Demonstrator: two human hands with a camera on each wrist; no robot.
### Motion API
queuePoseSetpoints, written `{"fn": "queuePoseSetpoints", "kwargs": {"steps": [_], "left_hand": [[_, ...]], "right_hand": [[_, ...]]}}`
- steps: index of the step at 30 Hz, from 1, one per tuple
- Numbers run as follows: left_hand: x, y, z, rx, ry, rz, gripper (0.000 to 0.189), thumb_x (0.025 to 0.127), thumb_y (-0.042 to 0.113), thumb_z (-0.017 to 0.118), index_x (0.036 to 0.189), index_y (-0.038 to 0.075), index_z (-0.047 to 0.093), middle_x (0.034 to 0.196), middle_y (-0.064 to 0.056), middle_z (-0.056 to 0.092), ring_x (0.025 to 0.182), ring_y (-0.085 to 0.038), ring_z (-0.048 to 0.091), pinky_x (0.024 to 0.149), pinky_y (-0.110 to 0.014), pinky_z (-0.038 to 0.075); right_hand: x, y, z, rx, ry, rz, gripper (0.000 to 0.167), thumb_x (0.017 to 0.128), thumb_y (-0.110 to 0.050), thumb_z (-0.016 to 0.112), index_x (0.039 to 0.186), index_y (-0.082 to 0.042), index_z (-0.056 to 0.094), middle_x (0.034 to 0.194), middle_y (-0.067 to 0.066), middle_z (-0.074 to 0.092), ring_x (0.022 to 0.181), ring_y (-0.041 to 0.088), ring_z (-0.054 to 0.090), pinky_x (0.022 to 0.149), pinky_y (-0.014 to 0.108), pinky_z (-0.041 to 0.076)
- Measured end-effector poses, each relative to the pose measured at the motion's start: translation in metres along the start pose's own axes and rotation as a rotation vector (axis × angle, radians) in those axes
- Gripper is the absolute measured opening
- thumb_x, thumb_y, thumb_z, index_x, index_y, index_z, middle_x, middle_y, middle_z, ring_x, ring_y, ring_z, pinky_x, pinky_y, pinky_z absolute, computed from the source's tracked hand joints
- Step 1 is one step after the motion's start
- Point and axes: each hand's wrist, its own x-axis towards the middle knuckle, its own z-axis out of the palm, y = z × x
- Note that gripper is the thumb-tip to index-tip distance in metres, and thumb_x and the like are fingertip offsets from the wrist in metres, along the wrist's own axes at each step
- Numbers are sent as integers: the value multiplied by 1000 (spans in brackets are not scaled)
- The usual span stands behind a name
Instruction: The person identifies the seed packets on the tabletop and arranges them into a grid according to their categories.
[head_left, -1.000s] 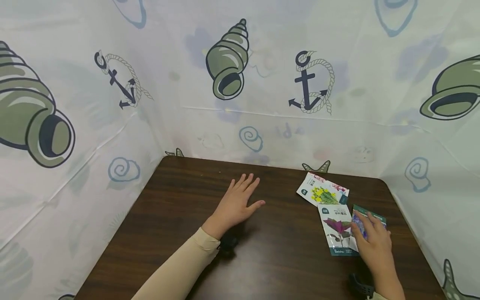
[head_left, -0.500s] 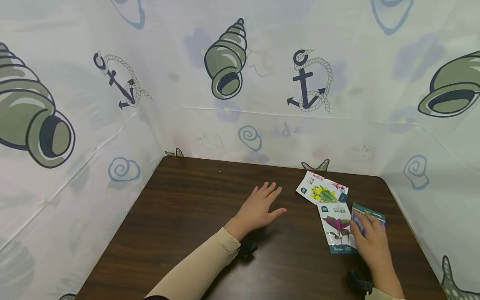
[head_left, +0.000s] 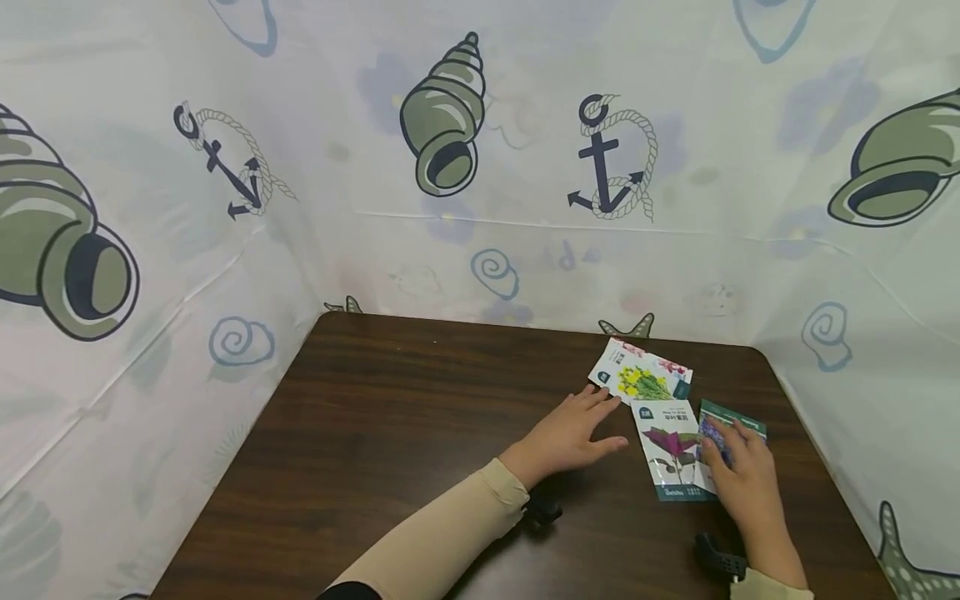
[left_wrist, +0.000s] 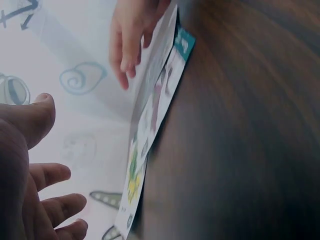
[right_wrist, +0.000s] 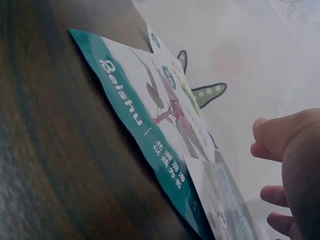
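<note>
Sliding rightward across the table [head_left: 390, 433] over the last second, the left hand [head_left: 573, 425] has travelled from the middle of the dark wood to the cluster of seed packets, while the right hand [head_left: 742, 479] has hardly shifted.

Nearest the person, a small black clip-like piece [head_left: 716, 560] sits by the right wrist and another [head_left: 542, 510] under the left cuff. The right hand lies flat on the blue-flowered packet [head_left: 738, 417], fingers only gently bent and pressing down on it, gripping nothing. That packet sits at the right of the group and overlaps the right edge of the purple-leaf packet [head_left: 667, 450], which has a teal band along its near end. From the right wrist view the purple-leaf packet [right_wrist: 160, 125] lies flat on the wood.

The left hand rests palm down with its fingers straight and spread, holding nothing. Its fingertips reach the near left corner of the yellow-flower packet [head_left: 641, 379]; whether they actually touch it I cannot tell. That packet lies farthest back, its near edge overlapping the top of the purple-leaf one.

Behind the table hangs a white curtain [head_left: 480, 208] printed with shells, anchors and spirals.
</note>
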Motion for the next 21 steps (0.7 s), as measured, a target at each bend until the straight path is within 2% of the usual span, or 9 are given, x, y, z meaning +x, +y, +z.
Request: {"fn": "queuePoseSetpoints", "kwargs": {"steps": [7, 14, 21], "left_hand": [[13, 15, 15, 12, -53, 59, 74, 111, 62, 49, 171, 22, 38, 180, -4, 33, 170, -28, 26, 137, -45, 27], [22, 28, 32, -25, -124, 71, 71, 110, 63, 51, 171, 27, 39, 180, -1, 32, 170, -25, 24, 136, -38, 29], [26, 37, 46, -70, -274, 167, 76, 112, 57, 52, 176, 27, 25, 185, 2, 16, 173, -25, 12, 138, -31, 19]], "right_hand": [[0, -2, -1, 4, -16, 57, 60, 115, -41, 52, 164, -8, 47, 169, 40, 28, 152, 70, 26, 117, 87, 25], [4, -1, 0, 6, -7, 72, 56, 115, -35, 54, 163, -6, 49, 165, 41, 31, 149, 68, 30, 118, 84, 27], [3, 4, 1, 28, -46, 29, 53, 114, -31, 58, 158, -2, 52, 161, 42, 33, 146, 68, 31, 115, 86, 29]]}}
